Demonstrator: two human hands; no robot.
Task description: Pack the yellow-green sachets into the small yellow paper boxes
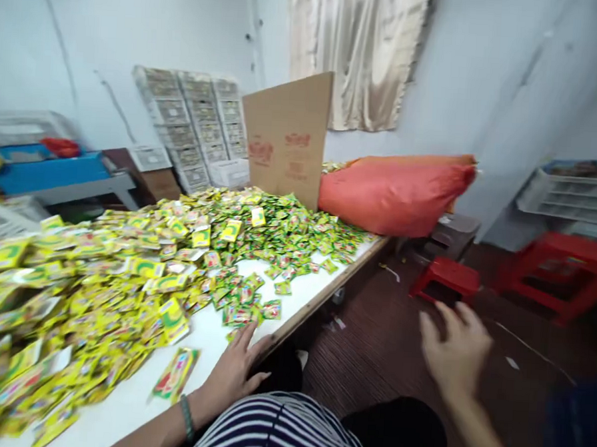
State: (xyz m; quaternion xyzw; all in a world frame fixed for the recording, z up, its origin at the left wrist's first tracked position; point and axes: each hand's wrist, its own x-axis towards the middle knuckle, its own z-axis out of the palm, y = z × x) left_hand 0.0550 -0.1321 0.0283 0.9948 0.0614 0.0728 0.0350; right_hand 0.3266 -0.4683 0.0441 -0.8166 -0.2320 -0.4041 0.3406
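Observation:
My left hand (pixel 238 367) rests at the white table's near edge, its fingers apart, with fingertips by a few small green packets (pixel 241 312). A bracelet circles that wrist. Closest to its forearm lies a single yellow, green and red packet (pixel 174 375) on the bare white tabletop (pixel 212 346). Over the dark floor to the right, my right hand (pixel 455 348) hangs in the air, somewhat blurred, with fingers spread and nothing in them. A large heap of yellow packets (pixel 114 300) covers the table's left part, and smaller green packets (pixel 298 230) spread behind it.
A cardboard sheet (pixel 287 139) stands upright behind the packets. Beside it, a big orange-red sack (pixel 395 192) lies at the table's far end. Red stools (pixel 448 278) stand on the floor at right. White crates (pixel 196 125) are stacked against the wall.

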